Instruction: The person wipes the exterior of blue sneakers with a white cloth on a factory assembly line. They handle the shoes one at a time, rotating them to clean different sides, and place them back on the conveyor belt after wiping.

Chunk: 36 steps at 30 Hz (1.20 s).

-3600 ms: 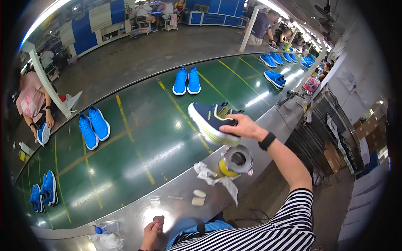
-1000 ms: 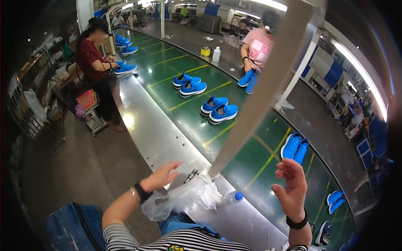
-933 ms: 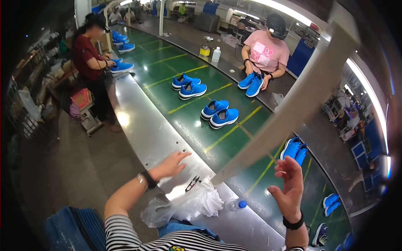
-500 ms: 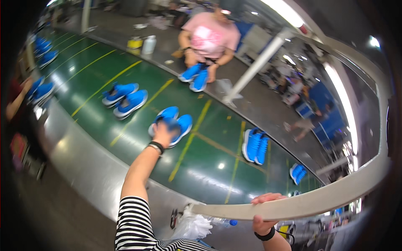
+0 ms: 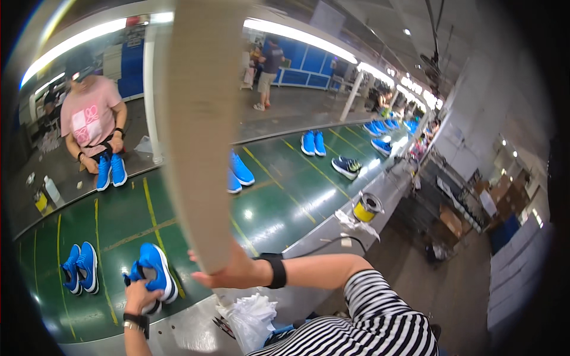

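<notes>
Gripping a blue shoe by its heel end, the left hand sits low at the near edge of the green conveyor belt, fingers curled about the shoe's back so that the hand is closed on it; a watch shows on that wrist; the shoe lies on the belt with its white sole edge toward the right, and a second shoe of the pair seems tucked under it, though the hand hides how they meet. The right hand is wrapped around the lower end of a pale upright post that rises through the middle of the head view; fingers are folded round it, and a black wristband sits just behind the hand on the striped-sleeved arm. Just left of the held shoe another blue pair lies on the belt; across the belt a person in a pink shirt holds a blue pair upright. Below the right hand a white plastic bag lies on the metal edge; further right a yellow tin stands on that edge.
</notes>
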{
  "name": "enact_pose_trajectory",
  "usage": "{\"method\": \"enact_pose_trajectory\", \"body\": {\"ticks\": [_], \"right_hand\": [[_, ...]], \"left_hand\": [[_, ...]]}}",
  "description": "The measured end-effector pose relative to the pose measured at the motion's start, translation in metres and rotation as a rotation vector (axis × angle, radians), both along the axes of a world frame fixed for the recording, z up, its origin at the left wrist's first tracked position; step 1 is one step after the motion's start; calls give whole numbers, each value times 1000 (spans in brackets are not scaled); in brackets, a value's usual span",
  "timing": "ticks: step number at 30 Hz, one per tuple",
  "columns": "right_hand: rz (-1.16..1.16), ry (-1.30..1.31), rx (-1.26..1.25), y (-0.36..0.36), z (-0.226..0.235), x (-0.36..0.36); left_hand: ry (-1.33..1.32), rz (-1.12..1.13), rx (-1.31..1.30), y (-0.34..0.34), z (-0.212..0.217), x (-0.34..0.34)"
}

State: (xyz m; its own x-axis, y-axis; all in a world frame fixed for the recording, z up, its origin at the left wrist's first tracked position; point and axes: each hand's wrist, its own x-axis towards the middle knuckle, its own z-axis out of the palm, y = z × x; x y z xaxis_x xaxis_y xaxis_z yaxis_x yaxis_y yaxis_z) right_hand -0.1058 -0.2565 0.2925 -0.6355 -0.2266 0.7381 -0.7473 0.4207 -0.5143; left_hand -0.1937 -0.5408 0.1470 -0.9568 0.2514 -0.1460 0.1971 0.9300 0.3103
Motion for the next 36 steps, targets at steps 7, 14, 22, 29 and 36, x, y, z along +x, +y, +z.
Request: {"method": "enact_pose_trajectory", "body": {"ticks": [7, 14, 22, 29, 36], "right_hand": [[280, -63, -106, 38, 4, 24], [536, -323, -140, 189, -48, 58], [-16, -1178, -292, 386, -139, 136], [-49, -1378, -236, 412, -310, 141], [-371, -1188, -257, 416, -309, 143]], "left_hand": [[-851, -231, 335, 29, 81, 149], [-937, -382, 122, 206, 123, 205], [-323, -467, 145, 399, 84, 203], [-31, -436, -76, 506, -63, 226], [-40, 220, 605, 467, -81, 217]]}}
